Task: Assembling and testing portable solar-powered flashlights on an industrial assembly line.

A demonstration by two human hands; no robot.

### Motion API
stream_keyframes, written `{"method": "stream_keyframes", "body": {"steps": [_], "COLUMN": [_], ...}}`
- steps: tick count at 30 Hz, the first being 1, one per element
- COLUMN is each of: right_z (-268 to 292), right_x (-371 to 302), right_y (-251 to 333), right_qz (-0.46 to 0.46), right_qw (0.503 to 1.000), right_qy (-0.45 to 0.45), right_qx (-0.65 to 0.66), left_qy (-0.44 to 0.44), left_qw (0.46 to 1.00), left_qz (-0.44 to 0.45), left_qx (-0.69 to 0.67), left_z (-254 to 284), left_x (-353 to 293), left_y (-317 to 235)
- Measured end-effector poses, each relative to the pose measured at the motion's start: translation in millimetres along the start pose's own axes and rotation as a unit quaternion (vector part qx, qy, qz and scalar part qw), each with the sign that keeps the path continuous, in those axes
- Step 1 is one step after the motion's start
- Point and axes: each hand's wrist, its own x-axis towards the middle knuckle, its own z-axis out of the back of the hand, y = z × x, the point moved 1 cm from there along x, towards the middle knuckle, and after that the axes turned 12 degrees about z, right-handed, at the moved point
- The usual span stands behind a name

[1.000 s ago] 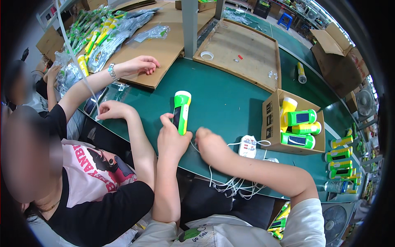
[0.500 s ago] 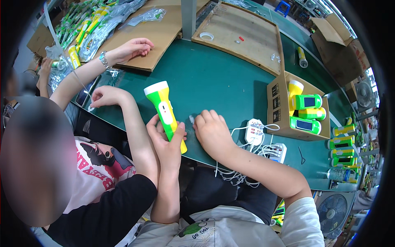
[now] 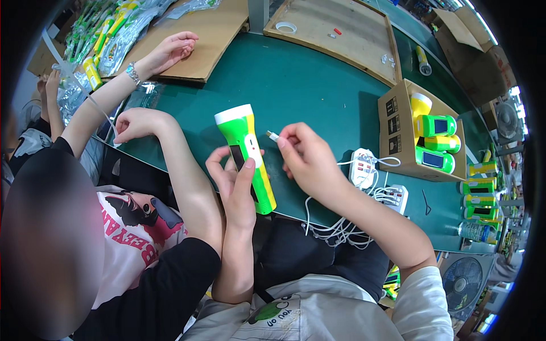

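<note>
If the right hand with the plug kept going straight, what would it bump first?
Probably the torch in the left hand, near its wide end. The plug in the right hand points that way. Depth is hard to judge, so it might pass over or under.

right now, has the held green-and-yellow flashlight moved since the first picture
Yes: against the cardboard box, the green-and-yellow flashlight moved left and toward the table's near edge.

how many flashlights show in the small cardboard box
4 show: yellow flashlight at left; beside it, top to bottom in view, upper green one, yellow-green one, lower green one. Others may be hidden.
</note>
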Motion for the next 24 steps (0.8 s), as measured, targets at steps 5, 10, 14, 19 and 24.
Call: {"method": "stream_keyframes", "body": {"steps": [5,10,14,19,24], "right_z": [27,27,23,25,33], "right_x": [5,6,-1,-4,-8], "right_y": [37,31,32,36,35], "right_qz": [-0.044,-0.092,-0.030,0.026,0.006], "right_qw": [0.994,0.989,0.997,0.998,0.999], "right_qy": [0.050,0.067,0.018,0.024,0.023], "right_qx": [0.083,0.091,0.071,0.046,0.038], "left_qy": [0.058,0.077,0.110,0.080,0.056], "left_qw": [0.997,0.992,0.989,0.976,0.947], "left_qz": [-0.034,-0.067,-0.081,-0.155,-0.204], "left_qx": [0.041,0.074,0.047,0.126,0.241], "left_z": [3,-2,-2,4,-4], "left_x": [2,2,-1,1,-3], "left_y": [1,5,8,18,19]}}
